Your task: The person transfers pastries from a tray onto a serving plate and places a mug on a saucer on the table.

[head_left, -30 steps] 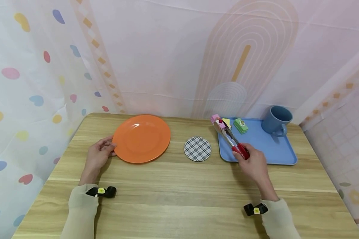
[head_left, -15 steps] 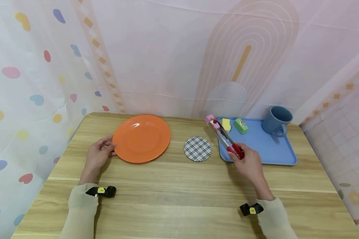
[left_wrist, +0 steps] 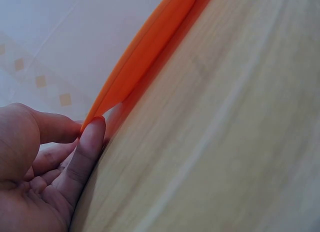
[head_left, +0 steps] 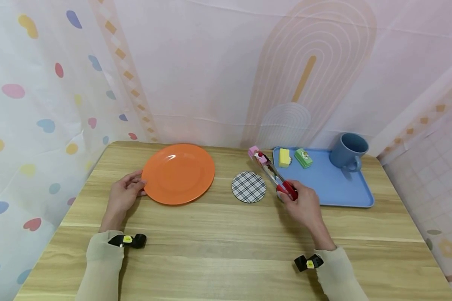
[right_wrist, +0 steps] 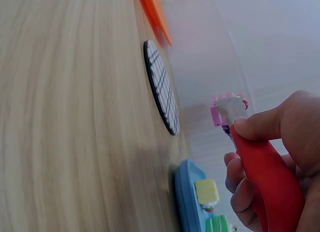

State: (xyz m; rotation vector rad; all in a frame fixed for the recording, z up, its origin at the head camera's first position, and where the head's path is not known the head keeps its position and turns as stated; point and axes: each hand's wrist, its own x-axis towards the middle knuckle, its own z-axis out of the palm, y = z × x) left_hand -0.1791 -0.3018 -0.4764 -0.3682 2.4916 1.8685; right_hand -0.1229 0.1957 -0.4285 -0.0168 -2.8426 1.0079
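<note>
My right hand (head_left: 303, 205) grips the red handles of a pair of metal tongs (head_left: 287, 190). Between the tong tips is a small pink toy cake slice (head_left: 258, 155) with a red cherry, raised left of the tray's back corner. In the right wrist view the thumb presses along the red handle (right_wrist: 267, 177). My left hand (head_left: 124, 194) pinches the left rim of an orange plate (head_left: 178, 173). The left wrist view shows thumb and finger at the plate's edge (left_wrist: 135, 67), close over the tabletop.
A round plaid coaster (head_left: 248, 187) lies between plate and tray. On the blue tray (head_left: 331, 190) are a yellow cake slice (head_left: 284, 158), a green cake slice (head_left: 303, 158) and a blue mug (head_left: 348, 151). A patterned curtain (head_left: 203, 75) hangs behind the wooden table (head_left: 218, 259).
My right hand has moved left with the tongs and the pink cake slice, from over the tray's left corner to beyond its edge. The left hand and plate have stayed in place.
</note>
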